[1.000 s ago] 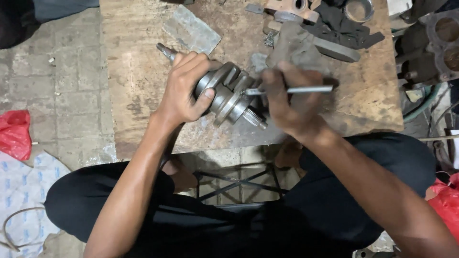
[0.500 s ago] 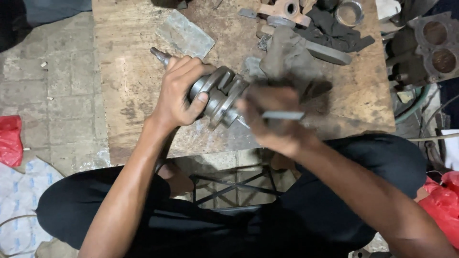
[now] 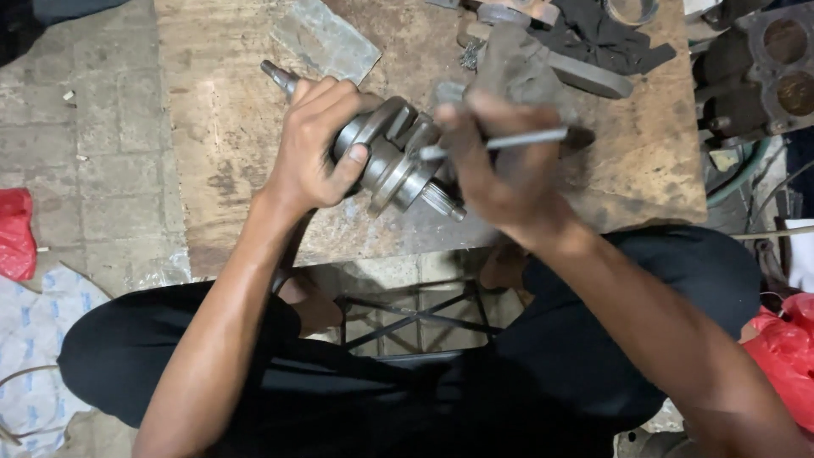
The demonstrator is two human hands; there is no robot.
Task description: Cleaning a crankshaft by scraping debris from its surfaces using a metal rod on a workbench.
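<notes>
Since a second ago: the right hand (image 3: 496, 182) has drawn the thin metal rod (image 3: 509, 142) back a little along the part, while the left hand keeps its grip in the same place; the camera has also dipped slightly.
Meaning for the work: judging by the short back-and-forth and the motion blur on the right hand, the rod is being worked against the webs of the part, not lifted away.
Left hand (image 3: 318, 144): closed round the far-left end of the crankshaft (image 3: 394, 161), fingers over the top, thumb pressed on the near side of a web.
Right hand: closed on the rod, fingers curled round its near end; blurred, so the exact finger placement cannot be told.
Crankshaft position: lying tilted on the near half of the table (image 3: 220, 127), its tapered shaft end (image 3: 278, 76) poking out far-left past the knuckles, its splined end near-right by the right hand.
Crankshaft material: grey steel, dull and oily, thick round webs with stepped journals between.
Rod: slim, straight, pale grey metal, lying roughly level and pointing right.
Table: worn wood, stained dark with grease, edges rough.
Around it: a flat grey slab (image 3: 326, 38) at the far left of the table, dark metal parts (image 3: 593, 42) at the far right, a red plastic bag (image 3: 15, 233) on the paved floor at left.
</notes>
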